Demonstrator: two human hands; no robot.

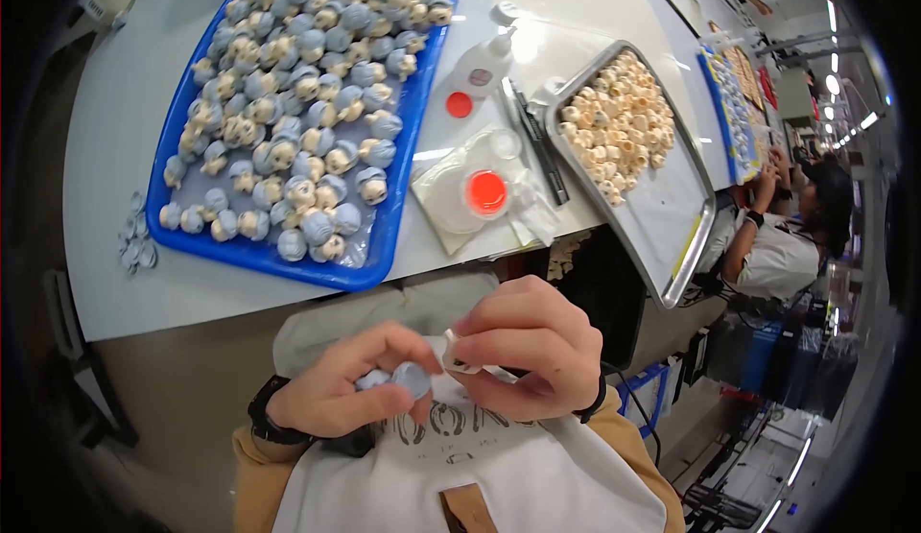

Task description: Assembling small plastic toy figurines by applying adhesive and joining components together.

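My left hand (341,389) pinches a small pale blue rounded piece (408,378) between thumb and fingers, close to my chest. Beside it my right hand (528,346) grips a small cream-white toy head (459,358), and the two pieces almost touch. Both hands hover over my white apron, below the table's front edge. Ahead on the grey table (125,111), a blue tray (384,245) is heaped with several finished figures that have cream faces and blue caps.
A metal tray (672,216) with several cream heads lies at the right, overhanging the table edge. Between the trays are a white squeeze bottle (484,63), a red cap (460,104), a round dish of red paint (486,192) and dark pens (537,144). Another person (787,236) sits at the far right.
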